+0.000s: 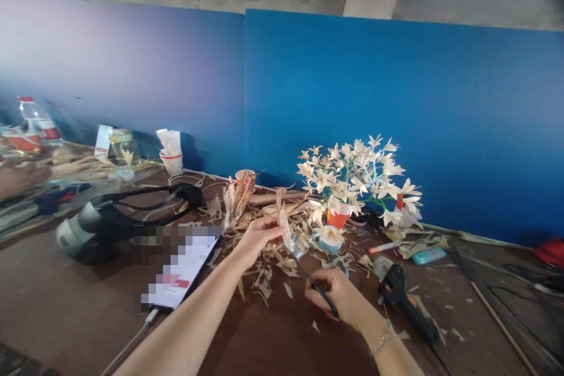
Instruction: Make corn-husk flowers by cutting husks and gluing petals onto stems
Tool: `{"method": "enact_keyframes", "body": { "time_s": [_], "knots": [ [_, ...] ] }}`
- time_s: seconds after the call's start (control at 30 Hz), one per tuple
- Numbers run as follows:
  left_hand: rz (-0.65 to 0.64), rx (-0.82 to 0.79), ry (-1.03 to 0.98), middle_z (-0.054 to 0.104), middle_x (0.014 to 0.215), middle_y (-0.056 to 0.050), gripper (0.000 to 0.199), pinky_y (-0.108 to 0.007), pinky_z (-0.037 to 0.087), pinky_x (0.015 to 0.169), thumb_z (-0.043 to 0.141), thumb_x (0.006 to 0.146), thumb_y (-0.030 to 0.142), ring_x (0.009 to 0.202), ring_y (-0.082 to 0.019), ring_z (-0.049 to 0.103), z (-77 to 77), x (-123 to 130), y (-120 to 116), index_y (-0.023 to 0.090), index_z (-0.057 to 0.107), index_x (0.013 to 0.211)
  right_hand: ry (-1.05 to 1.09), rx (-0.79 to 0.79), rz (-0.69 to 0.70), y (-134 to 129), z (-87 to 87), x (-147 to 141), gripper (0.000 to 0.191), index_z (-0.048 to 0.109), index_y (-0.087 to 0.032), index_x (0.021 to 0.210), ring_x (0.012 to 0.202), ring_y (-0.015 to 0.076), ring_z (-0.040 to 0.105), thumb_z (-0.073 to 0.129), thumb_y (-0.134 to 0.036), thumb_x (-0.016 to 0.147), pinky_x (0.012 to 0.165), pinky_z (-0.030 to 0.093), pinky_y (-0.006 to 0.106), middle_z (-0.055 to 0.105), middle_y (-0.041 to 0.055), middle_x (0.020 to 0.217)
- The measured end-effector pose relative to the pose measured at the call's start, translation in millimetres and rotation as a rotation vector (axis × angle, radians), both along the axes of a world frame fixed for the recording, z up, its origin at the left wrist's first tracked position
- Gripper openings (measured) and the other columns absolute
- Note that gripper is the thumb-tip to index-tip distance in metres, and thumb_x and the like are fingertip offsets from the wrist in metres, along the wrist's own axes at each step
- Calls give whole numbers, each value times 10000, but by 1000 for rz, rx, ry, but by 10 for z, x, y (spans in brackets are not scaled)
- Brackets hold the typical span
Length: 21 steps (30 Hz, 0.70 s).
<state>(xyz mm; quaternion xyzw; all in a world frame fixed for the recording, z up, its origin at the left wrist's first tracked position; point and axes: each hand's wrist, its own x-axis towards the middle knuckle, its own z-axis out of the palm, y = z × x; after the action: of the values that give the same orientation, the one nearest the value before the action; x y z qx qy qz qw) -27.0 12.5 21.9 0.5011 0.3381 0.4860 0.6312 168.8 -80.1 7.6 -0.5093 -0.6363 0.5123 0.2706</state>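
My left hand [259, 238] pinches a pale strip of dried corn husk [284, 229] upright between thumb and fingers. My right hand [337, 294] is closed around dark-handled scissors [308, 276]. Their tips point up and left at the lower end of the strip; I cannot tell whether they touch it. Under and behind both hands lie loose husk scraps [264, 279]. A bunch of pale husk flowers [352, 173] on green stems stands in a red and white paper cup [338, 215]. One more husk flower [329, 235] rests on a roll of tape in front of the cup.
At right lies a black glue gun [408, 299], with a marker [384, 247] and a turquoise case [429, 256] behind it. A phone [185, 273] with a cable and a headset [101, 226] lie at left. Another person's hand [22, 179] shows at the far left.
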Motion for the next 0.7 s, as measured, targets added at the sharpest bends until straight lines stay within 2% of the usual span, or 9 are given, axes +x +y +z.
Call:
{"method": "enact_keyframes", "body": {
  "time_s": [0.3, 0.7],
  "knots": [
    [14, 18, -31, 653, 666, -24, 200, -211, 423, 555, 740, 607, 245, 584, -108, 566, -67, -16, 49, 122, 667, 747, -1, 31, -27, 14, -24, 9, 213, 549, -155, 699, 319, 31, 318, 612, -358, 713, 302, 214, 145, 393, -86, 421],
    [24, 46, -12, 662, 665, -16, 196, -242, 447, 601, 740, 602, 242, 595, -127, 581, -13, 3, -5, 134, 661, 747, 52, 10, -48, 4, -20, -20, 239, 543, -163, 703, 310, 27, 308, 615, -391, 711, 301, 235, 148, 404, -91, 421]
  ]
}}
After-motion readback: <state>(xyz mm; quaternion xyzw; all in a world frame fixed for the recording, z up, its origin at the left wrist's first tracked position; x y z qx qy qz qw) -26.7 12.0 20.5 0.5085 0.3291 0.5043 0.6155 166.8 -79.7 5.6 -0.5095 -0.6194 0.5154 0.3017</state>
